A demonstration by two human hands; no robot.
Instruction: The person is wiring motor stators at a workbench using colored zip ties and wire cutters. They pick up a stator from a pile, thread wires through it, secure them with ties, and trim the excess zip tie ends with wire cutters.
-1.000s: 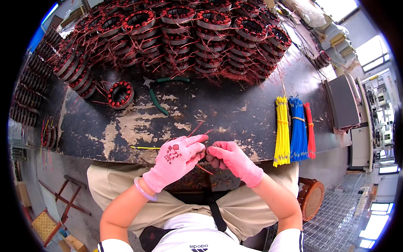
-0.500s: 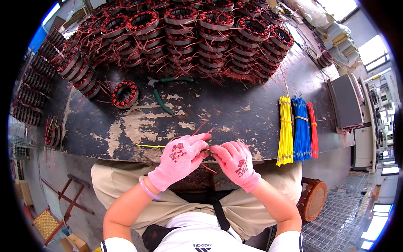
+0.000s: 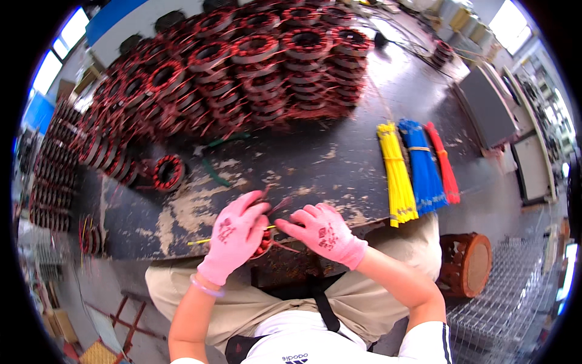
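My left hand (image 3: 233, 233), in a pink glove, closes over a ring-shaped motor stator (image 3: 264, 244) with red windings, held at the table's front edge. Most of that stator is hidden behind the glove. Dark red winding wires stick out of it on the far side and to the right. A thin yellow wire (image 3: 199, 242) passes beneath my left hand and comes out on its right side. At that end, the bent thumb and fingers of my right hand (image 3: 326, 235), also gloved in pink, appear to pinch the yellow wire.
Stacked stators (image 3: 254, 79) fill the back of the worn black table (image 3: 315, 164). One loose stator (image 3: 168, 173) and green-handled pliers (image 3: 215, 175) lie ahead on the left. Tied bundles of yellow wires (image 3: 397, 176), blue wires (image 3: 423, 167) and red wires (image 3: 443, 162) lie right.
The whole view has shifted and turned. My hands have moved apart, showing the stator's red windings and a short stretch of yellow wire between them.
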